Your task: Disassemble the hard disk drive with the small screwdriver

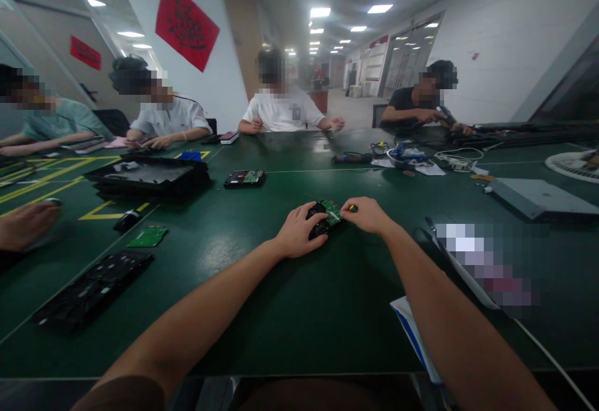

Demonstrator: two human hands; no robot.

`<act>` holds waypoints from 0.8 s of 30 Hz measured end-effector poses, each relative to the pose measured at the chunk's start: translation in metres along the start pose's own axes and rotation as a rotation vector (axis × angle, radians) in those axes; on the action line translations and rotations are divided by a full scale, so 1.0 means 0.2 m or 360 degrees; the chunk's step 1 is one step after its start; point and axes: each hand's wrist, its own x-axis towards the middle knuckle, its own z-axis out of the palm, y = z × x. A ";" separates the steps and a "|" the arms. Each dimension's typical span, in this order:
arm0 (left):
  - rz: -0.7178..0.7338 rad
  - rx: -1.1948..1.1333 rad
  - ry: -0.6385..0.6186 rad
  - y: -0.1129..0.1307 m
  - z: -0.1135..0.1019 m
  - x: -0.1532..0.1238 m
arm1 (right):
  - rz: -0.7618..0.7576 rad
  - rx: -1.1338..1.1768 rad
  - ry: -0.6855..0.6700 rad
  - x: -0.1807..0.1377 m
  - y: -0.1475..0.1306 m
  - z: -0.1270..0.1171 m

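A small black device with a green circuit board [329, 213] on top lies on the green table [299, 311] in front of me. My left hand [299, 233] is curled around its left side and grips it. My right hand [367, 213] is closed in a pinch at the board's right edge, holding a small tool with a yellow tip [352, 208]. Most of that tool is hidden by my fingers.
A second black drive with a green board [244, 178] lies further back, a loose green board [148, 236] and black trays [93, 289] [150, 177] to the left. Cables and a bowl [407, 155] sit at back right. Several people sit around the table; another person's hand [25, 224] rests at left.
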 end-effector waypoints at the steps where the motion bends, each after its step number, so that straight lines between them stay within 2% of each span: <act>1: -0.0006 0.0003 -0.0001 0.00 0.00 0.00 | -0.0010 -0.0008 -0.0012 0.00 0.00 0.00; 17: -0.0020 -0.0012 -0.0008 0.00 0.00 0.00 | 0.0008 -0.0129 -0.0052 0.01 -0.01 0.04; 24: -0.0023 0.0011 -0.0007 0.00 -0.01 0.00 | 0.0055 -0.0155 -0.0035 0.02 0.02 0.07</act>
